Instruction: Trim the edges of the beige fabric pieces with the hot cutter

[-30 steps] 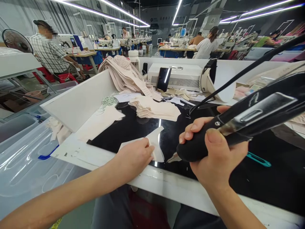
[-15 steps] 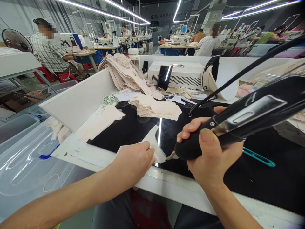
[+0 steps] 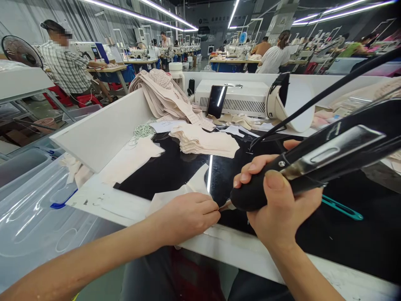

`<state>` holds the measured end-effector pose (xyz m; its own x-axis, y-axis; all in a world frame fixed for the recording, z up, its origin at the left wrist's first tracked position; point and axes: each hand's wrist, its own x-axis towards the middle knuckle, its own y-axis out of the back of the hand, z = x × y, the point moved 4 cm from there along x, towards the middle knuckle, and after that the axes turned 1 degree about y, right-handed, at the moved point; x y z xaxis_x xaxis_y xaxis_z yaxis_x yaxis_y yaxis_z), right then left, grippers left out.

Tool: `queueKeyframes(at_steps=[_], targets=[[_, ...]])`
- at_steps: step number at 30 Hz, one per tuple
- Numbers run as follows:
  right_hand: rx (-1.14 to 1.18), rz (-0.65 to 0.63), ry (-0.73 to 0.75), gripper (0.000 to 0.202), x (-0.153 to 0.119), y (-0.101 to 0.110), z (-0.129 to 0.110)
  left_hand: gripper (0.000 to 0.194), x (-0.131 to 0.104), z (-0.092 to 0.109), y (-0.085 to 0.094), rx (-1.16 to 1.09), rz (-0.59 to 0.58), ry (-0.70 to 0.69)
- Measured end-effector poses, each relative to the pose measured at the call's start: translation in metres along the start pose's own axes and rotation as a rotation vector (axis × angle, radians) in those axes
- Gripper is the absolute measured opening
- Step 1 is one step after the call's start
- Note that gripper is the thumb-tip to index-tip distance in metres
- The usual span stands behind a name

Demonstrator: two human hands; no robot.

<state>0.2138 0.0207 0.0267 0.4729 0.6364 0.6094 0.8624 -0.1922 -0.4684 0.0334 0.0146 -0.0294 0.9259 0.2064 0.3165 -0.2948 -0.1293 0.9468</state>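
A cream fabric piece (image 3: 191, 184) lies on the black glossy work surface near its front edge. My left hand (image 3: 192, 215) presses its closed fingers on the near right corner of this piece, covering that part. Wrapped in my right hand (image 3: 278, 205) is a thick black hand tool (image 3: 332, 154) with a shiny metal lever along its side. Its metal tip (image 3: 228, 205) points left, right beside my left fingertips; whether it touches the fabric there is hidden. Beyond lies a neat stack of cream fabric pieces (image 3: 205, 141).
A flat cream piece (image 3: 134, 161) lies at the left. To the right is a teal slotted tool (image 3: 343, 207). A phone (image 3: 216, 101) leans on a white vented box (image 3: 244, 98) at the back. A black cable (image 3: 300, 104) rises right. Co-workers sit at sewing machines beyond.
My left hand has shifted right, and its fingers now cover the fabric corner that showed beside the tool tip. The black tool has barely moved.
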Motion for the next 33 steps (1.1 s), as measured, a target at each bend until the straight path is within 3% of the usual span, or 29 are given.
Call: queueKeyframes(at_steps=[9, 21, 33], targets=[[-0.054, 0.032, -0.038, 0.054, -0.001, -0.001, -0.001, 0.029, -0.011, -0.013, 0.002, -0.039, 0.06, 0.041], [-0.075, 0.033, -0.034, 0.044, -0.001, 0.001, 0.001, 0.025, -0.023, -0.017, 0.003, -0.027, 0.094, 0.149], [-0.066, 0.108, -0.031, 0.052, 0.015, -0.009, 0.013, 0.03, -0.025, -0.016, 0.001, -0.108, 0.09, 0.165]])
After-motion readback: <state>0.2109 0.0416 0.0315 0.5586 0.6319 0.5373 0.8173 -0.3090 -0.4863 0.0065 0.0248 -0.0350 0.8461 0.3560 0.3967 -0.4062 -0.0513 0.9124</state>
